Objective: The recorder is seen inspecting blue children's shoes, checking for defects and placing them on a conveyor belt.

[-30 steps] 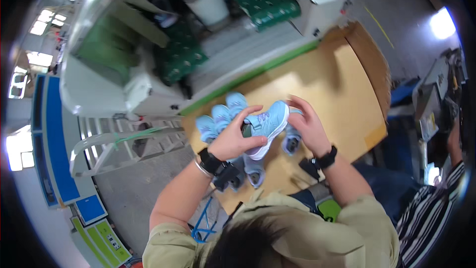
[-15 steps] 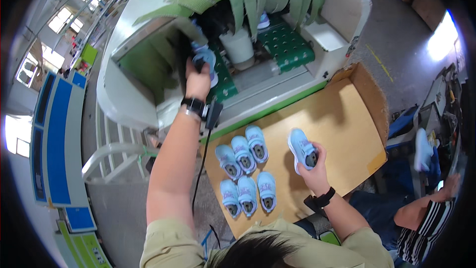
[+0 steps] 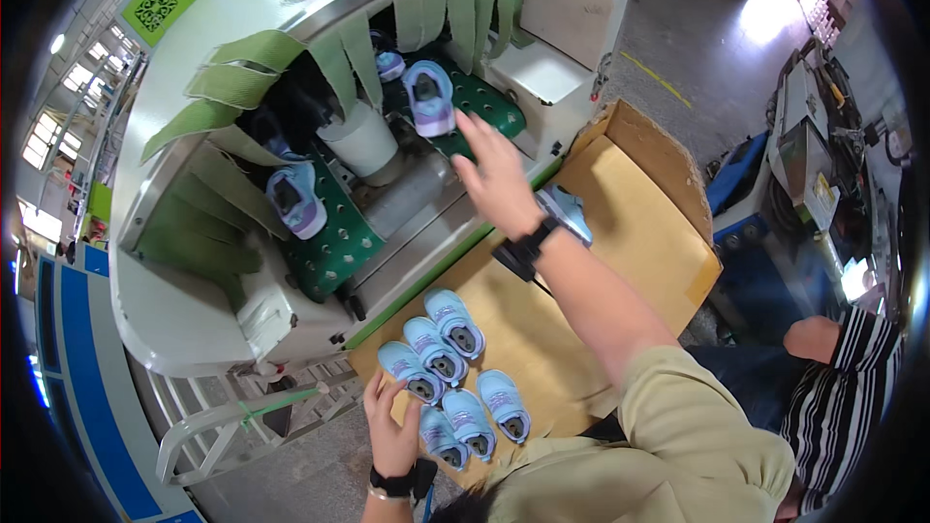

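My right hand (image 3: 497, 176) reaches over the machine's front edge, fingers stretched apart beside a light blue and lilac child's shoe (image 3: 429, 99) on the right green belt (image 3: 489, 108). Its fingertips are by the shoe's lower end; contact cannot be made out. My left hand (image 3: 392, 434) is open, thumb and fingers spread, at the left side of two rows of matching shoes (image 3: 423, 373) on the cardboard (image 3: 620, 203). Another shoe (image 3: 566, 213) lies farther right, partly hidden by my right wrist. On the left green belt (image 3: 334, 247) sits one more shoe (image 3: 297, 199).
Green fabric strips (image 3: 426, 15) hang across the machine's openings, with another shoe (image 3: 389, 64) partly beneath them. A white cylinder (image 3: 360, 138) stands between the belts. A metal rail frame (image 3: 232, 421) is at lower left. At right sits a person in a striped sleeve (image 3: 843, 407).
My left hand has left the shoe on the left belt and come back to the cardboard. My right hand has set its shoe down and moved to the right belt. The view has turned.
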### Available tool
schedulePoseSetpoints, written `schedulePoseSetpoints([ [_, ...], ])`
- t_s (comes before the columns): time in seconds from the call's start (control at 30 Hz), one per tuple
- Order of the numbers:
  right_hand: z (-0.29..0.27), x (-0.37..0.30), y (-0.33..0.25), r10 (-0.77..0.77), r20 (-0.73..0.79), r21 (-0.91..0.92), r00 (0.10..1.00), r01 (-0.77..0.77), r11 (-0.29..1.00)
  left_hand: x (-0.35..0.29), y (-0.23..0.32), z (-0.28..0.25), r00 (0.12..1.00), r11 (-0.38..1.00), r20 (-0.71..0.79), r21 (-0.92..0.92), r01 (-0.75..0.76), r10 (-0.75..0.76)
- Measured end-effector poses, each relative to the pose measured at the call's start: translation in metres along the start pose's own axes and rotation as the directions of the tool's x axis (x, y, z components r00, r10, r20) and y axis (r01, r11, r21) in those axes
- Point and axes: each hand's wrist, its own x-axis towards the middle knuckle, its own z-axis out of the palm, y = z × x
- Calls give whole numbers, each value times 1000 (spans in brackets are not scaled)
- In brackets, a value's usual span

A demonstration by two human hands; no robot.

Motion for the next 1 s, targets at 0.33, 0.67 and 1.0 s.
schedulePoseSetpoints([
  [0.33,-117,-184,98,564,254,-150,786,-544,826,-5,4,12,982,996,168,9,-88,85],
  [0.67,-173,-276,15,119,785,-318,607,231,920,-26,6,133,854,949,415,-95,-301,313],
  [1.0,-135,-314,-54,457,314,-68,832,-460,885,38,37,136,971,900,238,-421,112,-9],
])
